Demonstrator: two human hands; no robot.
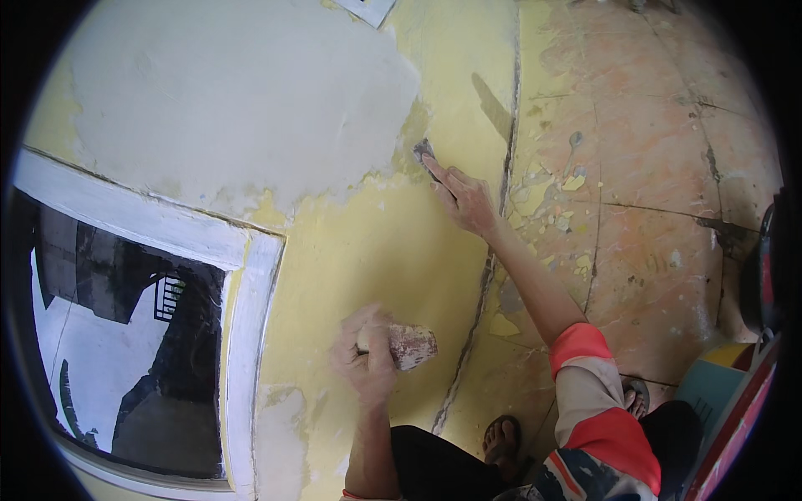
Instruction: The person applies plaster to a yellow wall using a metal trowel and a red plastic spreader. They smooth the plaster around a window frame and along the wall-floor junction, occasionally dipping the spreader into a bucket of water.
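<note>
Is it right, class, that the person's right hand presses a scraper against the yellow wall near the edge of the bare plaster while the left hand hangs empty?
Not quite. The left hand is not empty: its grip is closed around a paint-spattered tool handle. The rest stands: the right hand presses a scraper against the yellow wall near the edge of the bare plaster. The head view shows it.

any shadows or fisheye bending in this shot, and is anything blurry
Head view: the scraper in the right hand casts a slanted shadow on the yellow wall; the white window frame bows with the fisheye, corners go black; the left hand looks slightly soft.
</note>
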